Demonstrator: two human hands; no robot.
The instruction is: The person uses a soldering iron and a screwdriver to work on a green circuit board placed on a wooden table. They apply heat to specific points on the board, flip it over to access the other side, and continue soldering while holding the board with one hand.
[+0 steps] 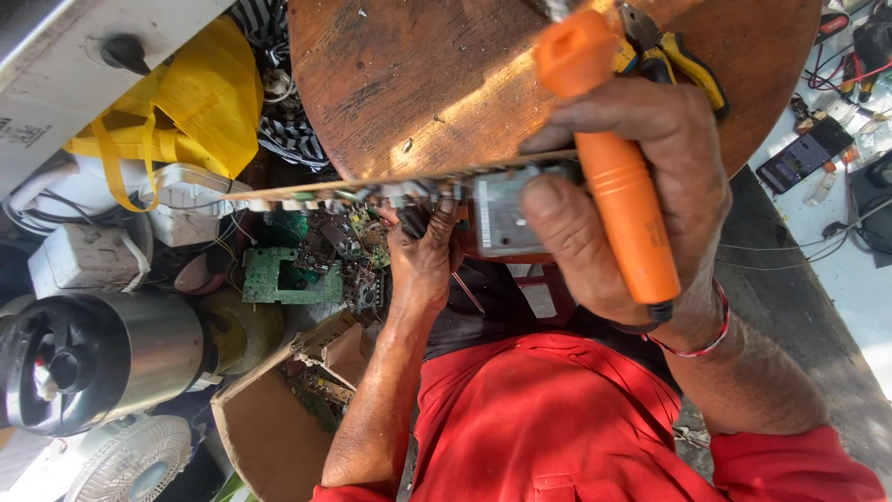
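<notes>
My right hand [641, 186] grips an orange-handled tool [613, 158], its handle running from above the fist down to my wrist; its tip is out of sight. My thumb presses on a grey metal part [502, 212] of a long circuit board [372, 191], which I see edge-on against the rim of a round wooden table [418, 84]. My left hand [423, 260] holds the board from below, its fingers curled around dark components on the underside. Yellow-handled pliers [688, 65] lie on the table just behind the tool.
Green circuit boards [279, 274] and loose electronic parts lie below the table. An open cardboard box [269, 428], a steel cylindrical appliance [102, 358], a small fan [130, 460], white casings and a yellow bag [200, 102] crowd the left. Cables and a dark flat device [804, 153] lie at the right.
</notes>
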